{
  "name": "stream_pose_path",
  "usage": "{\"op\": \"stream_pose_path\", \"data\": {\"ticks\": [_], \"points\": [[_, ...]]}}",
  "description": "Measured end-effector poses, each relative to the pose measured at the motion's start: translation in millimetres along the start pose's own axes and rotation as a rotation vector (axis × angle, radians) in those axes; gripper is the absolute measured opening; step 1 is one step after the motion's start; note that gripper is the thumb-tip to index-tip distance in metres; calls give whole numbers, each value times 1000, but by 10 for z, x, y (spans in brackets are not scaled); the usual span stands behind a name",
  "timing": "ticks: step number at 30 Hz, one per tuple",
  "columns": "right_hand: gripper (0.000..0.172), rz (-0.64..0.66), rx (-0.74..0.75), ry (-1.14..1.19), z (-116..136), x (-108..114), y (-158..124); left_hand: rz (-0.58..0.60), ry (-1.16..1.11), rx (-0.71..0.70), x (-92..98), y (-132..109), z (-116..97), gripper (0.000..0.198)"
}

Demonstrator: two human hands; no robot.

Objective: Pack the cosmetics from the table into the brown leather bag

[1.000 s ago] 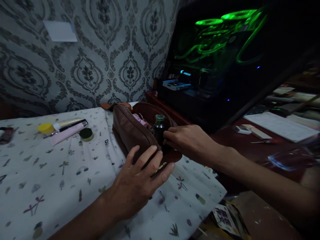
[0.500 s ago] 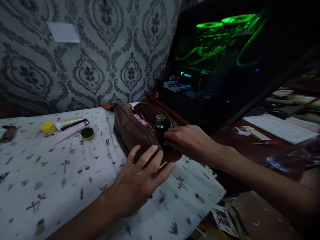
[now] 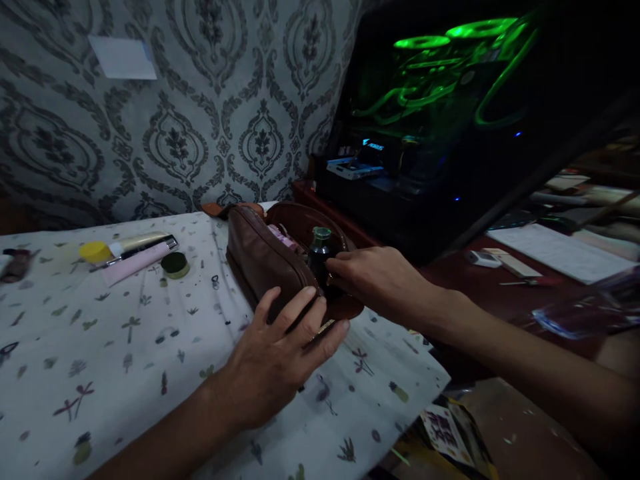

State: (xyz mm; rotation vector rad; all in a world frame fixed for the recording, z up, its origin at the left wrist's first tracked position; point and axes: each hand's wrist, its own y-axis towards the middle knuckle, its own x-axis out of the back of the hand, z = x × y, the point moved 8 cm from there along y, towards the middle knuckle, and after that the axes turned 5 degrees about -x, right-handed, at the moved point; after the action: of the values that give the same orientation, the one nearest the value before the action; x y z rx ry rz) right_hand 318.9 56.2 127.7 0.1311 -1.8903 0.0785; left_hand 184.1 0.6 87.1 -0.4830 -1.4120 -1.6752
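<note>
An unzipped brown leather pouch (image 3: 260, 257) lies on the patterned white cloth. In its mouth stands a dark bottle (image 3: 320, 253) with a greenish top, beside something pink (image 3: 283, 237). My left hand (image 3: 280, 353) rests against the pouch's near end, fingers spread, touching the rim by the gold zipper (image 3: 321, 329). At the pouch's right side, the fingers of my right hand (image 3: 373, 273) are pinched together close to the bottle. A small gold glint shows at those fingertips, but what they hold is too dark to make out.
Left on the cloth (image 3: 150, 393) lie a yellow-capped tube (image 3: 95, 252), a pink tube (image 3: 140, 262), a round dark-lidded jar (image 3: 175, 265) and a small dark item (image 3: 17, 265). A green-lit computer case (image 3: 410, 160) stands behind right. Papers (image 3: 565, 253) lie on the dark-red desk.
The view has shifted very slightly. Both hands, the pouch and the bottle stay in nearly the same places, with my right fingers still pinched beside the bottle.
</note>
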Motion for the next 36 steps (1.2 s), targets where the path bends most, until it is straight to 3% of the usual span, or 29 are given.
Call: {"op": "stream_pose_path", "data": {"ticks": [8, 17, 29, 36], "points": [[6, -33, 17, 15, -2, -10, 3, 7, 13, -5, -9, -2, -1, 57], [9, -82, 48, 215, -69, 43, -53, 6, 24, -13, -10, 3, -6, 57], [19, -87, 52, 155, -75, -33, -49, 18, 32, -15, -26, 0, -10, 58], [14, -47, 12, 73, -15, -53, -32, 13, 38, -15, -36, -15, -19, 59]]}}
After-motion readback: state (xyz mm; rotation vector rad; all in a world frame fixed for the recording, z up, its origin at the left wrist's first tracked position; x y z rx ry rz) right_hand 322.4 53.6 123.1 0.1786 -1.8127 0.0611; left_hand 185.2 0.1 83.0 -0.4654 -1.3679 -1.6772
